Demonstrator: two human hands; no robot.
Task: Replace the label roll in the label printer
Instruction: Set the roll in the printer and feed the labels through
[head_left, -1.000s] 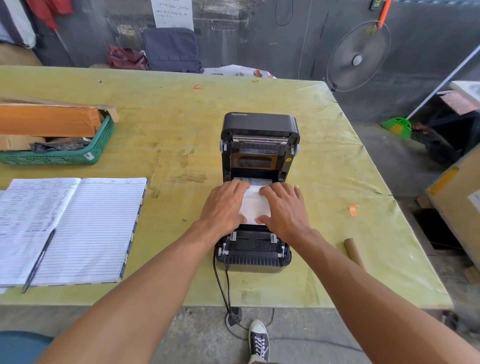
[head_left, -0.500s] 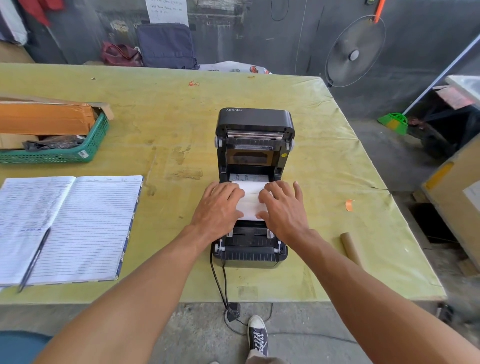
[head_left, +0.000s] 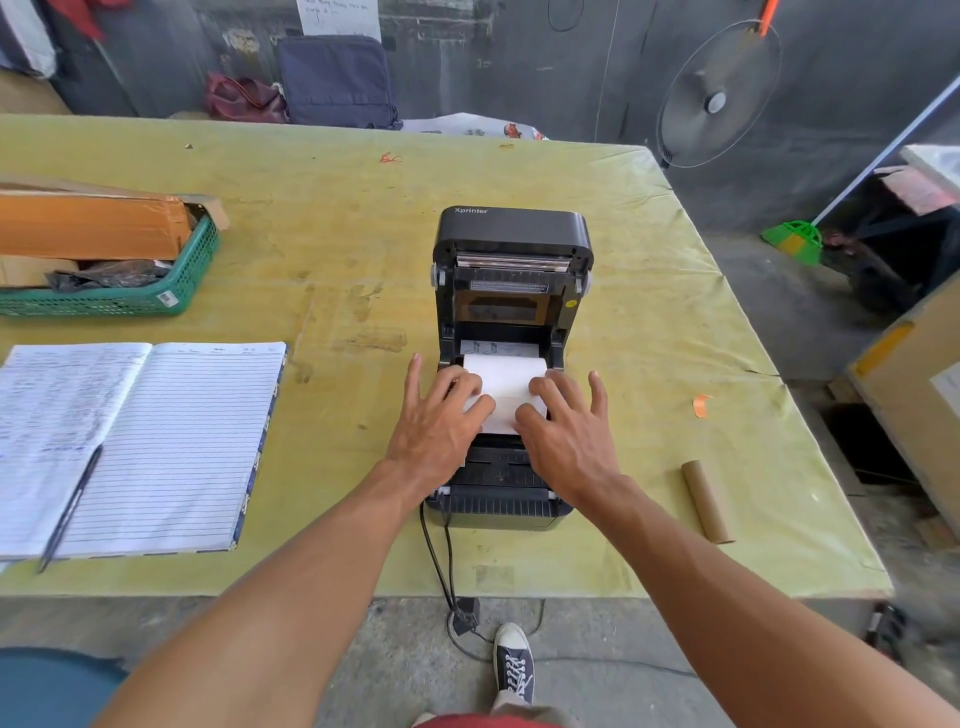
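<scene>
Printer: black label printer (head_left: 511, 291) stands near the middle of the yellow-green table (head_left: 337, 249), its lid tipped up and back, the bay open toward the person.
Label roll: white label roll (head_left: 506, 371) sits inside the printer's open bay, with a strip of white paper drawn forward from it over the printer's front half.
Left hand: left hand (head_left: 441, 423) lies palm down on the left edge of that strip, fingers spread – the little finger reaches past the printer's left side.
Right hand: right hand (head_left: 569, 426) lies palm down on the right edge of the strip, fingers spread the same way, neither hand pinching anything that I can see.
Old core: bare cardboard tube (head_left: 706, 501) lies on the table to the right of the printer, well apart from it.
Cable: black cable (head_left: 439, 561) runs from the printer's front left corner over the table edge – down toward the floor.
Notebook: open lined notebook (head_left: 156, 441) lies left of the printer, a pen (head_left: 70, 512) across its left page.
Basket: green basket (head_left: 130, 296) holding a brown carton sits left of the printer, farther back than the notebook.
</scene>
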